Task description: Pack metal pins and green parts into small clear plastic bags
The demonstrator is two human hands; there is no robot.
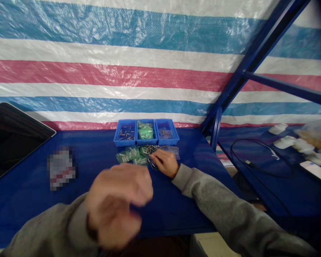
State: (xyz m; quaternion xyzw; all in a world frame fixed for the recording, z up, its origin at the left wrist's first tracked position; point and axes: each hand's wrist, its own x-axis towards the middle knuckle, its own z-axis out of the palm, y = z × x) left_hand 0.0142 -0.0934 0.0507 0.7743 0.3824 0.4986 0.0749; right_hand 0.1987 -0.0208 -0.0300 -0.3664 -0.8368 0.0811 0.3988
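Observation:
My left hand (120,200) is raised close to the camera, smeared by motion; its fingers curl and the thumb stands apart, with nothing visible between them. My right hand (166,161) rests at a pile of thin L-shaped metal rods, like hex keys (153,165), its fingertips pinched together. What they hold, if anything, is hidden. Left of that hand lie small clear bags with green and pale pieces (133,155). Behind stand three blue bins: the left bin (125,143) has loose metal rods, the middle one a green bag (145,130), the right one a clear bag (166,133).
A dark screen (13,139) with a pale edge stands at the left of the blue table (96,146), near a blurred-out item (61,169). At right are a blue metal frame (216,121), a black cable (256,174), white objects (285,142) and a phone-like slab (317,172).

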